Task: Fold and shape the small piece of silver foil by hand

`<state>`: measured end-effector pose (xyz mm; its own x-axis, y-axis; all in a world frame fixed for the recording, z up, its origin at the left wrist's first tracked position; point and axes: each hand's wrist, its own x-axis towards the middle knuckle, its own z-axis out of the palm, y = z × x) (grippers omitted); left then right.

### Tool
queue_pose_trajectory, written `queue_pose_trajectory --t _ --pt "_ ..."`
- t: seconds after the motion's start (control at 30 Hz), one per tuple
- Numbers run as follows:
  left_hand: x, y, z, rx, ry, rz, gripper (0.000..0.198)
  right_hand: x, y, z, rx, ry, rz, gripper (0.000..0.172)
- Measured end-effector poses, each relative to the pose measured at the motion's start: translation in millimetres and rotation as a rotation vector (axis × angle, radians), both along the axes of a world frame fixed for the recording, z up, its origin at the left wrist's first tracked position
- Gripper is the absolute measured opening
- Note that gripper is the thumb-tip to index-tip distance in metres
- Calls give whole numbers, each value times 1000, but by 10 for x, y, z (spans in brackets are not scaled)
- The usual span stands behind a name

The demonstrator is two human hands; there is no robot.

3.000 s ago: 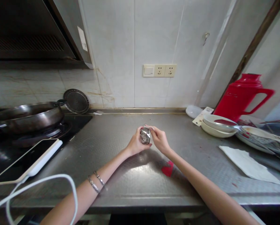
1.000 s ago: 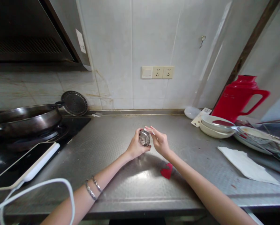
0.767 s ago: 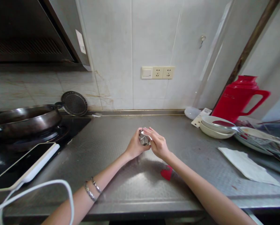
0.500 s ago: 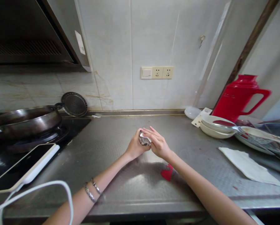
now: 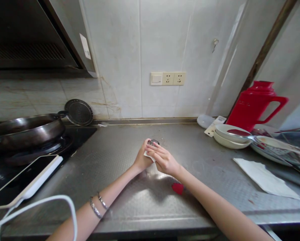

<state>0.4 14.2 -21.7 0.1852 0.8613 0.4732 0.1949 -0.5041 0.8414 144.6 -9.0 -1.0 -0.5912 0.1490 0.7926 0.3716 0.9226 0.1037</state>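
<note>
Well, from the left, your left hand point(image 5: 141, 160) is wrapped round the small shiny object point(image 5: 154, 142), whose dark end peeps out beyond your fingers; its long axis is hidden. Just nearer you, a white scrap point(image 5: 150, 157) is held by your right hand point(image 5: 165, 161), lapping across from the right, so both hands meet around the object.

On my feed, the bare left forearm point(image 5: 122, 182) carries a slim silver-toned bangle point(image 5: 102, 201) nearer the left hand point(image 5: 141, 158) and a broader, textured bracelet point(image 5: 95, 208) farther from it; the right forearm point(image 5: 212, 201) is bare too.
</note>
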Motion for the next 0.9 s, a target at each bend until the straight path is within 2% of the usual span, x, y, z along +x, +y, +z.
queue_pose_trajectory --t 0.23,0.3,0.4,0.63,0.8,0.9 --pt "63 -94 115 17 88 -14 66 123 145 22 -81 181 -85 47" --pt "66 -96 122 12 79 15 66 134 176 3 -103 235 -118 50" --pt "69 -78 113 -19 14 -16 66 117 172 -22 -107 278 -125 50" --pt "108 -120 173 -272 -148 -151 60 110 91 -16 -22 220 -6 47" --pt "116 -162 191 -220 -178 -149 58 136 165 -50 -134 386 -80 37" --pt "115 -165 197 -198 -165 -116 58 129 175 -50 -123 390 -93 37"
